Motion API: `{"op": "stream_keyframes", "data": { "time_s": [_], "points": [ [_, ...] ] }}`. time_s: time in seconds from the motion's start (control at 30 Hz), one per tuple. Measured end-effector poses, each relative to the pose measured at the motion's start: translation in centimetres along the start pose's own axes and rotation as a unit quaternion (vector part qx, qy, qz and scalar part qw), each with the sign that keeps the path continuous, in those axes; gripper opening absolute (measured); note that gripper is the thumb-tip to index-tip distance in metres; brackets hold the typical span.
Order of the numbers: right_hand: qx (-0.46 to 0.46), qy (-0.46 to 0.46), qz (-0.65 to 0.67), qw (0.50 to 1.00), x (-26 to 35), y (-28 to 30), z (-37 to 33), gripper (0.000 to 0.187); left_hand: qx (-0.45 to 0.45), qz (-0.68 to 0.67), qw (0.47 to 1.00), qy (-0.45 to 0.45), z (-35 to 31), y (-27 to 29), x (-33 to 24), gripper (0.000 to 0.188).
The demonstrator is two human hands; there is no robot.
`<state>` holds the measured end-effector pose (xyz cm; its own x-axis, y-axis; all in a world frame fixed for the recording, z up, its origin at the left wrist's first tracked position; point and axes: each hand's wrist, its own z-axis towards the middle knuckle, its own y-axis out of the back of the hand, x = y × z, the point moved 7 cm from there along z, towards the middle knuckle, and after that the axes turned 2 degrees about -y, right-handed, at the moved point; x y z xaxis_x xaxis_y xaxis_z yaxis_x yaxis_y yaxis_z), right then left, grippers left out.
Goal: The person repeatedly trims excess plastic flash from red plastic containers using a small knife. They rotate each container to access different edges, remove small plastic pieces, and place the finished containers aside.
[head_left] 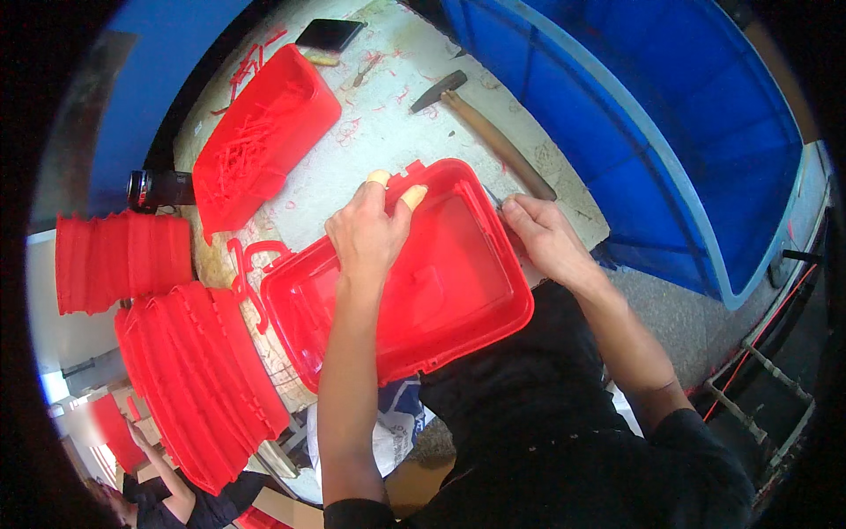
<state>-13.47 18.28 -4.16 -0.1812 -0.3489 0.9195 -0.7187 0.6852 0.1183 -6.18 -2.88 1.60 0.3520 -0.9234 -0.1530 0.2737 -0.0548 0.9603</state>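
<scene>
A red plastic box is tilted in front of me above the table's near edge, its open side facing me. My left hand reaches across it and grips its far rim. Pale yellow covers sit on two of that hand's fingertips. At the box's right side, my right hand is closed on a thin grey blade-like tool. Only a sliver of this tool shows by the thumb; the rest is hidden. A red curved handle piece lies against the box's left end.
A red bin holding red plastic strips stands on the worktable. Beyond my right hand lies a hammer, near a large blue tub. Stacked red plastic parts rise at left. A co-worker is at lower left.
</scene>
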Motion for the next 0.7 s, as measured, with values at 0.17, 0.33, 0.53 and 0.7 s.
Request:
{"op": "stream_keyframes", "data": {
  "time_s": [0.17, 0.33, 0.53, 0.7],
  "points": [
    [0.007, 0.009, -0.028, 1.000, 0.5, 0.2, -0.5, 0.040, -0.026, -0.018, 0.999, -0.006, -0.1, 0.2, -0.5, 0.045],
    [0.009, 0.000, -0.021, 1.000, -0.1, -0.1, -2.1, 0.041, -0.010, -0.016, 1.000, 0.002, 0.0, 0.3, -0.3, 0.044],
    [0.019, 0.002, -0.056, 0.998, -0.6, 0.3, -4.9, 0.036, 0.006, -0.032, 0.999, 0.012, 0.1, 0.4, -0.3, 0.045],
    [0.067, -0.007, -0.145, 0.987, -1.3, 0.8, -10.7, 0.026, 0.014, -0.019, 1.000, 0.017, 0.0, 0.4, -0.4, 0.044]
  ]
}}
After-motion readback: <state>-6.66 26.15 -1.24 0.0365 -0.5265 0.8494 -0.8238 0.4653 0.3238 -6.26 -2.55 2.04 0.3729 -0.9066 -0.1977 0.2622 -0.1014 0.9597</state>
